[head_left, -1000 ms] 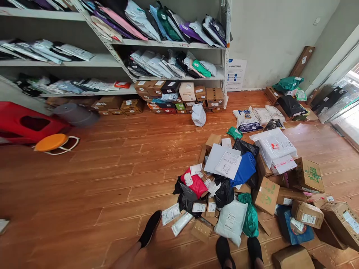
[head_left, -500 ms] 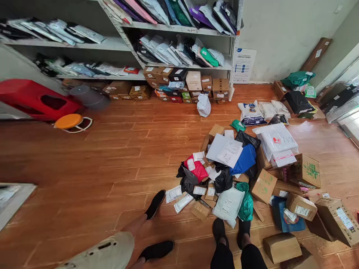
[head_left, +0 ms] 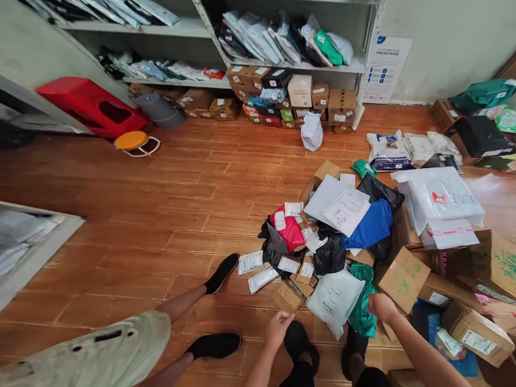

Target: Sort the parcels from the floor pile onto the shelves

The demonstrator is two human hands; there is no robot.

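Observation:
A heap of parcels lies on the wooden floor in front of my feet. My left hand (head_left: 278, 325) reaches forward empty, fingers loosely curled, just short of a small brown box (head_left: 287, 296). My right hand (head_left: 381, 306) is also empty and hovers at the edge of a green plastic bag (head_left: 362, 306), beside a white poly mailer (head_left: 334, 301). Further into the heap lie a red bag (head_left: 289, 233), a black bag (head_left: 330, 255), a blue bag (head_left: 368, 228) and a white sheet with a label (head_left: 345, 210).
Another person stands at my left in khaki shorts (head_left: 100, 349) and black shoes (head_left: 221, 273). Cardboard boxes (head_left: 403, 277) crowd the right side. Metal shelves (head_left: 290, 64) with mailers and boxes line the back wall. A red stool (head_left: 91, 105) and an orange lid (head_left: 131, 141) sit at left.
The view has tilted down and moved left. Both my hands have come into view, reaching toward the heap. The other person's shorts and legs show more.

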